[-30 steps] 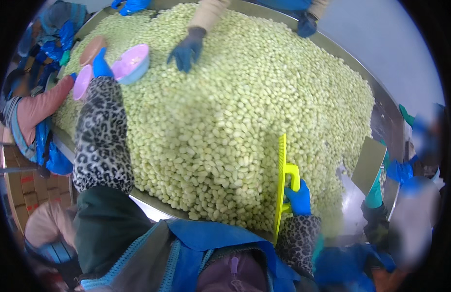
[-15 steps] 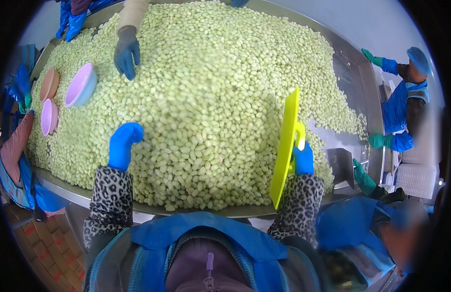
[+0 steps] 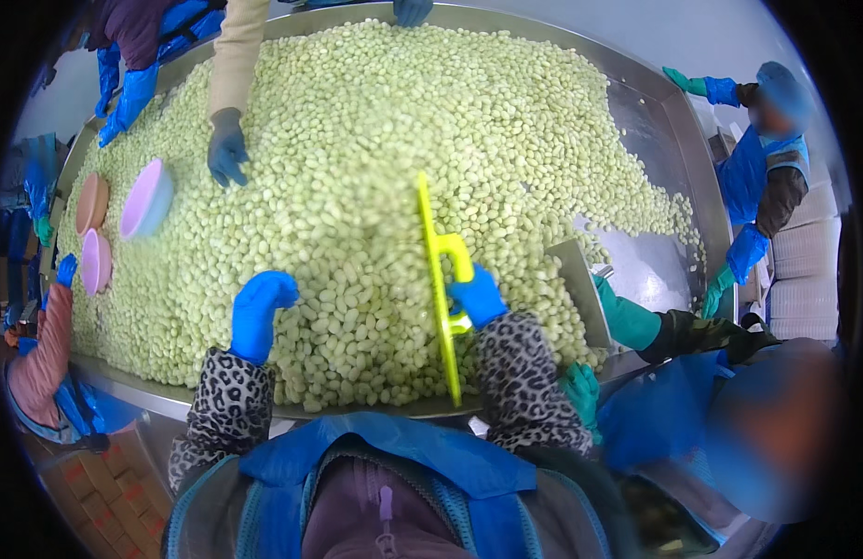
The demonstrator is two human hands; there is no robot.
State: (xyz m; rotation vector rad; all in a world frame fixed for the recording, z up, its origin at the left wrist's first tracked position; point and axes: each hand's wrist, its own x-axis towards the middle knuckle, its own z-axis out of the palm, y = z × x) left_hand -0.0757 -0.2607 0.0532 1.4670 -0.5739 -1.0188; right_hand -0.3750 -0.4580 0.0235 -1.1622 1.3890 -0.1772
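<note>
A wide heap of pale green oval fruits or beans fills much of a metal table; their exact kind I cannot make out. My right hand, in a blue glove, grips the handle of a bright yellow float-like board. The board stands on edge, its long face turned across the heap. Left of it, my left hand, also blue-gloved, is over the heap with its fingers pressed together and curled. Whatever they may hold is hidden.
A metal scoop is beside a co-worker's green glove at right. Another person's dark blue glove touches the heap. Pink bowls and an orange-brown bowl sit at left. The table's raised rim surrounds everything.
My right hand has swept the yellow board leftward. My left hand has shifted slightly right and nearer. The co-worker's scoop at right has moved left into the heap.
</note>
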